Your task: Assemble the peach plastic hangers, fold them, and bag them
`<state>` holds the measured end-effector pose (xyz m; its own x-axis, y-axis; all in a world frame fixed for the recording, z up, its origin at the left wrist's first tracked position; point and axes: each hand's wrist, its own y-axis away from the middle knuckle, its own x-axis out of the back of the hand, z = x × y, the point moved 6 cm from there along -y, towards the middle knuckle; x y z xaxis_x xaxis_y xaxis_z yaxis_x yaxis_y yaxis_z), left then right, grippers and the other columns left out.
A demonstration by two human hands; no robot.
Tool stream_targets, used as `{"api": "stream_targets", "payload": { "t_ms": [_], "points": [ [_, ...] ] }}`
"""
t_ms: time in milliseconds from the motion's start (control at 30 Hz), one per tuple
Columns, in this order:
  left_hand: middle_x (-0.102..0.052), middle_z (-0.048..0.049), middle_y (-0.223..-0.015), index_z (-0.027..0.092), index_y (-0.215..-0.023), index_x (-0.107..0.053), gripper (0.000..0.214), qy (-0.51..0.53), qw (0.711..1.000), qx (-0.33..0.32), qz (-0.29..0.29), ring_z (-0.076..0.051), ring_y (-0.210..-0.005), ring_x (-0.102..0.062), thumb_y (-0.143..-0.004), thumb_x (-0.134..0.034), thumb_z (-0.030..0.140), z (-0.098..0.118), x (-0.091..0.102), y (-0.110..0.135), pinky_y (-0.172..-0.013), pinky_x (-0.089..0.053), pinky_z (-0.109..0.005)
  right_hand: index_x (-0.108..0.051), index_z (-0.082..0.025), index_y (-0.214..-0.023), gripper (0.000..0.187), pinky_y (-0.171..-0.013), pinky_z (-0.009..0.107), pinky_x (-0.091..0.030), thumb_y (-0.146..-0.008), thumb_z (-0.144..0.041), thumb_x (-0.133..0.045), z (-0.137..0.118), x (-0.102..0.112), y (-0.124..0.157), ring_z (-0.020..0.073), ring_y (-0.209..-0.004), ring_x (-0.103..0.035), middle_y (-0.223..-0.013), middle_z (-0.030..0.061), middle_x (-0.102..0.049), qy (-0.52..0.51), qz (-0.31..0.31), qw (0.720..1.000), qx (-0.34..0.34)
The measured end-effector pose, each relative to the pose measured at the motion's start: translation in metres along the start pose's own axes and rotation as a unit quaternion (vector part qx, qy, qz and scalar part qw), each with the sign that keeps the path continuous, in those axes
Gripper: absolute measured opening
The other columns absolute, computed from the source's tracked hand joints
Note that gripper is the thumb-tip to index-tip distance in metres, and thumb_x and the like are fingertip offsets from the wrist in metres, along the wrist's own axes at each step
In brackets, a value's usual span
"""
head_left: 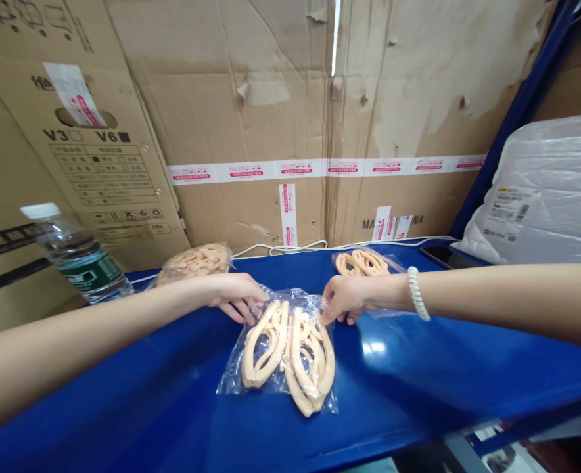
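In the middle of the blue surface lies a clear plastic bag (234, 374) with several pale beige, oval, openwork pieces (313, 361) in it. What these pieces are I cannot tell. My left hand (241, 295) has thumb and fingers closed at the bag's upper left corner. At the upper right corner, my right hand (347, 299) pinches the plastic, its lower fingers curled. Behind my right hand sits another bag of similar oval pieces (367, 263), partly hidden. A fuller bag of beige pieces (196, 259) rests beyond my left forearm.
A water bottle (86, 259) stands tilted in view at the left. Cardboard (251, 118) walls the back, with a white cable (300, 248) along its foot. A white wrapped package (551, 190) is at the right, a dark phone-like object (445, 257) beside it. The blue surface (182, 407) ends in front.
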<state>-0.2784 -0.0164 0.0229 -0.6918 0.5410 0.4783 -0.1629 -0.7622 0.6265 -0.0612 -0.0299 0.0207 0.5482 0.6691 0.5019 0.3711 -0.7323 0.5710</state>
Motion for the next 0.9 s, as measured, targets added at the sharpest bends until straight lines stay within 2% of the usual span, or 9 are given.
{"api": "stream_targets", "payload": {
  "t_ms": [133,300,400,500,667,800,900],
  "points": [
    [-0.072,-0.0067,-0.083,0.019,-0.079,-0.067,0.029,0.055,0.998,-0.016,-0.038,-0.022,-0.073,-0.069,-0.059,-0.081,0.034,0.001,-0.003,0.012,-0.067,-0.056,-0.031,-0.064,-0.010,-0.074,0.018,-0.049,0.017,-0.051,-0.070,-0.018,-0.080,0.005,-0.002,-0.001,0.0091,-0.056,-0.054,-0.059,-0.0012,-0.056,-0.061,-0.043,0.997,-0.028],
    [-0.071,-0.0083,-0.088,0.020,-0.087,-0.063,0.032,0.156,0.976,-0.008,-0.150,-0.025,-0.076,-0.068,-0.065,-0.079,0.037,0.000,-0.014,0.028,-0.068,-0.055,-0.037,-0.064,-0.008,-0.075,0.008,-0.053,0.021,-0.057,-0.077,-0.010,-0.072,0.001,-0.008,0.004,0.0109,-0.057,-0.060,-0.064,0.0017,-0.061,-0.091,-0.066,0.992,-0.050],
    [-0.070,-0.0077,-0.089,0.022,-0.089,-0.057,0.036,0.197,0.962,-0.012,-0.189,-0.027,-0.082,-0.068,-0.067,-0.079,0.039,-0.003,-0.021,0.033,-0.069,-0.053,-0.038,-0.064,-0.008,-0.077,0.006,-0.056,0.022,-0.059,-0.078,-0.007,-0.070,-0.002,-0.012,0.007,0.0139,-0.064,-0.066,-0.071,0.0054,-0.066,-0.121,-0.091,0.988,-0.035],
    [-0.068,-0.0044,-0.085,0.023,-0.084,-0.048,0.040,0.233,0.956,-0.022,-0.176,-0.023,-0.079,-0.066,-0.066,-0.081,0.037,-0.008,-0.026,0.031,-0.071,-0.051,-0.037,-0.065,-0.006,-0.081,0.003,-0.060,0.023,-0.060,-0.080,-0.003,-0.064,-0.006,-0.017,0.009,0.0151,-0.066,-0.068,-0.071,0.0068,-0.068,-0.150,-0.118,0.981,-0.025],
    [-0.059,0.0050,-0.070,0.023,-0.078,-0.037,0.049,0.274,0.954,-0.043,-0.109,-0.013,-0.062,-0.056,-0.064,-0.083,0.034,-0.015,-0.035,0.029,-0.066,-0.047,-0.031,-0.061,-0.007,-0.075,0.009,-0.061,0.027,-0.060,-0.080,0.000,-0.061,-0.009,-0.024,0.009,0.0148,-0.059,-0.067,-0.063,0.0051,-0.066,-0.159,-0.127,0.978,-0.037],
    [-0.056,0.0065,-0.070,0.023,-0.080,-0.040,0.048,0.258,0.962,-0.062,-0.065,-0.010,-0.062,-0.054,-0.061,-0.084,0.030,-0.016,-0.039,0.032,-0.064,-0.044,-0.027,-0.061,-0.008,-0.077,0.009,-0.063,0.026,-0.060,-0.077,0.001,-0.063,-0.007,-0.028,0.004,0.0153,-0.062,-0.068,-0.066,0.0062,-0.067,-0.178,-0.131,0.975,-0.038],
    [-0.059,0.0051,-0.075,0.022,-0.081,-0.045,0.045,0.249,0.963,-0.089,-0.060,-0.013,-0.070,-0.058,-0.060,-0.084,0.029,-0.012,-0.041,0.034,-0.068,-0.045,-0.028,-0.063,-0.005,-0.083,0.010,-0.064,0.025,-0.059,-0.076,0.002,-0.063,-0.005,-0.028,0.002,0.0141,-0.064,-0.068,-0.069,0.0060,-0.067,-0.185,-0.135,0.973,-0.033]
  ]
}}
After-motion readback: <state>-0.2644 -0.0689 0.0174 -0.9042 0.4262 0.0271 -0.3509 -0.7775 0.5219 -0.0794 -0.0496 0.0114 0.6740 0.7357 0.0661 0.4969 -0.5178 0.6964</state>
